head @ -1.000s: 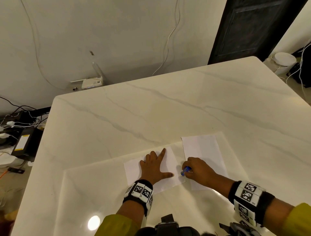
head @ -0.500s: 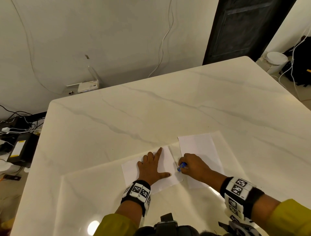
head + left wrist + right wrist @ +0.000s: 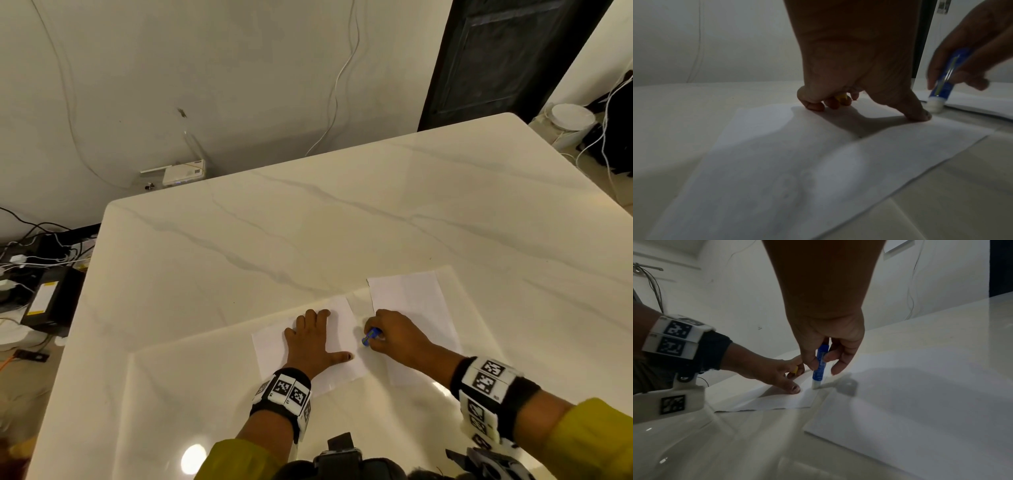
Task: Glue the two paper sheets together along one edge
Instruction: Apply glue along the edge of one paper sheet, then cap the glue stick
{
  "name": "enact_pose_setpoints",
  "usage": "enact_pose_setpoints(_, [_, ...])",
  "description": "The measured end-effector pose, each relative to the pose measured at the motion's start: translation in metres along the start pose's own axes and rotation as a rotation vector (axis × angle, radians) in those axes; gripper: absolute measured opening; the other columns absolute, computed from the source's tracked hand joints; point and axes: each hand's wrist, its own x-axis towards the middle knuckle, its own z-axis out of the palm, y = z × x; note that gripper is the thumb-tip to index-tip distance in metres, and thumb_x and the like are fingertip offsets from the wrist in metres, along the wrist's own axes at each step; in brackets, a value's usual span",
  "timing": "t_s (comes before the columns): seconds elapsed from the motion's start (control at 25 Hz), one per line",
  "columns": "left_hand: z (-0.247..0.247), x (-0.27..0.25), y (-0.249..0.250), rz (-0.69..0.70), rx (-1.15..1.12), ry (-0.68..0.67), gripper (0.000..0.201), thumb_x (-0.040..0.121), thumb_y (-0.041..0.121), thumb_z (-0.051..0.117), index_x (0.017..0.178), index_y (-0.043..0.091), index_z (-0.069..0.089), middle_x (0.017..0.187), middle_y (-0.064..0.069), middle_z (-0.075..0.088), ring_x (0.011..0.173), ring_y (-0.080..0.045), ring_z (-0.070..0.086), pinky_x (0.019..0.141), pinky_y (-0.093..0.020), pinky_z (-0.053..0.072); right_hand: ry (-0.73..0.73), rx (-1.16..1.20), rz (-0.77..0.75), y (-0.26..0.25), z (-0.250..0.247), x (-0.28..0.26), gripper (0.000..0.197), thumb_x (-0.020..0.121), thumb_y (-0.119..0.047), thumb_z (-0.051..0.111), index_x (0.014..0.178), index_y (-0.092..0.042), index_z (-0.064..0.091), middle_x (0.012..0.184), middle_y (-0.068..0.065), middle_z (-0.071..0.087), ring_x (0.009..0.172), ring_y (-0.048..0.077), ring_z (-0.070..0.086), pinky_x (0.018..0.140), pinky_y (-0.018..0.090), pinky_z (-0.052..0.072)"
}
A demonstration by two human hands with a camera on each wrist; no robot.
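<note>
Nearest you, your left hand (image 3: 313, 339) lies spread on the left sheet (image 3: 274, 349), fingers pointing to about 12 o'clock and the thumb stretched toward 3 o'clock, pinning the paper to the marble table (image 3: 308, 222). The wrist views show something small and yellow (image 3: 841, 97) tucked under those fingers; what it is cannot be made out from here, possibly the glue's cap.

Just at 3 o'clock of that thumb, your right hand (image 3: 394, 334) is wrapped round the blue glue stick (image 3: 371, 336), fingers and thumb closed on its barrel. The white tip is down at the right-hand edge of the left sheet, close beside your thumb tip, and it looks to be touching the paper there.

Farther out, at about 1 o'clock of the glue stick, the right sheet (image 3: 411, 301) lies flat with a narrow strip of bare table between it and the left one. The two sheets are not overlapped or joined.

So you appear to be midway: glue is going on along one edge, though how much of that edge is already coated does not show. What likely remains is finishing the line, bringing the right sheet across so its edge overlaps the glued strip, and pressing the seam down.
</note>
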Motion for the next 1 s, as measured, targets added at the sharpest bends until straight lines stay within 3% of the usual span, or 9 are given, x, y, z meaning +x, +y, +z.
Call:
enact_pose_setpoints(0.12, [0.000, -0.001, -0.001, 0.009, -0.015, -0.024, 0.101, 0.062, 0.078, 0.053, 0.141, 0.024, 0.022, 0.133, -0.004, 0.035, 0.121, -0.026, 0.037, 0.095, -0.043, 0.034, 0.051, 0.028, 0.027, -0.009, -0.006, 0.026, 0.023, 0.080, -0.019, 0.064, 0.098, -0.006, 0.065, 0.085, 0.007, 0.049, 0.083, 0.023, 0.050, 0.071, 0.027, 0.035])
enact_pose_setpoints(0.2, [0.000, -0.001, -0.001, 0.014, -0.030, -0.039, 0.110, 0.050, 0.086, 0.035, 0.140, 0.024, 0.024, 0.132, -0.003, 0.036, 0.120, -0.026, 0.037, 0.094, -0.043, 0.033, 0.082, 0.045, 0.045, -0.013, -0.009, 0.044, 0.022, 0.080, -0.019, 0.064, 0.097, -0.005, 0.065, 0.091, 0.015, 0.058, 0.091, 0.030, 0.056, 0.073, 0.029, 0.038])
enact_pose_setpoints(0.28, [0.001, 0.000, -0.003, 0.026, -0.046, -0.029, 0.113, 0.043, 0.083, 0.020, 0.140, 0.024, 0.026, 0.132, -0.003, 0.037, 0.119, -0.025, 0.038, 0.090, -0.041, 0.032, 0.110, 0.046, 0.056, -0.016, -0.012, 0.059, 0.021, 0.081, -0.018, 0.063, 0.097, -0.005, 0.065, 0.099, 0.020, 0.061, 0.095, 0.033, 0.057, 0.073, 0.030, 0.038])
enact_pose_setpoints(0.48, [0.001, 0.000, -0.005, 0.044, -0.052, -0.029, 0.105, 0.046, 0.072, 0.018, 0.139, 0.024, 0.027, 0.133, -0.003, 0.036, 0.120, -0.025, 0.037, 0.089, -0.039, 0.031, 0.154, 0.065, 0.069, -0.022, -0.017, 0.078, 0.022, 0.084, -0.017, 0.060, 0.100, -0.004, 0.063, 0.104, 0.021, 0.059, 0.098, 0.034, 0.056, 0.081, 0.037, 0.043])
enact_pose_setpoints(0.56, [0.000, 0.000, -0.005, 0.041, -0.064, -0.040, 0.099, 0.051, 0.068, 0.020, 0.139, 0.023, 0.027, 0.134, -0.004, 0.036, 0.121, -0.026, 0.036, 0.090, -0.039, 0.031, 0.142, 0.064, 0.069, -0.019, -0.017, 0.071, 0.021, 0.083, -0.018, 0.060, 0.099, -0.004, 0.063, 0.099, 0.019, 0.059, 0.097, 0.033, 0.056, 0.077, 0.034, 0.041])
enact_pose_setpoints(0.72, [-0.001, 0.000, -0.006, 0.017, -0.106, -0.028, 0.073, 0.078, 0.048, 0.052, 0.141, 0.023, 0.025, 0.135, -0.005, 0.036, 0.124, -0.027, 0.035, 0.094, -0.041, 0.031, 0.089, 0.065, 0.038, -0.006, -0.007, 0.032, 0.021, 0.081, -0.021, 0.064, 0.096, -0.007, 0.065, 0.084, 0.005, 0.048, 0.083, 0.024, 0.053, 0.071, 0.027, 0.037])
enact_pose_setpoints(0.88, [-0.001, 0.000, -0.006, 0.012, -0.141, -0.002, 0.085, 0.081, 0.045, 0.057, 0.147, 0.023, 0.009, 0.136, -0.005, 0.034, 0.124, -0.027, 0.036, 0.095, -0.042, 0.032, 0.026, 0.048, 0.000, 0.006, 0.007, -0.017, 0.022, 0.082, -0.023, 0.061, 0.099, -0.010, 0.065, 0.083, 0.001, 0.047, 0.079, 0.016, 0.048, 0.066, 0.022, 0.037])
enact_pose_setpoints(1.0, [-0.002, 0.000, -0.005, -0.009, -0.170, -0.012, 0.083, 0.080, 0.043, 0.059, 0.145, 0.019, 0.012, 0.139, -0.003, 0.032, 0.126, -0.026, 0.035, 0.095, -0.042, 0.032, -0.005, 0.033, -0.003, 0.014, 0.019, -0.040, 0.024, 0.081, -0.024, 0.059, 0.102, -0.013, 0.064, 0.076, -0.006, 0.042, 0.079, 0.013, 0.046, 0.062, 0.015, 0.033])
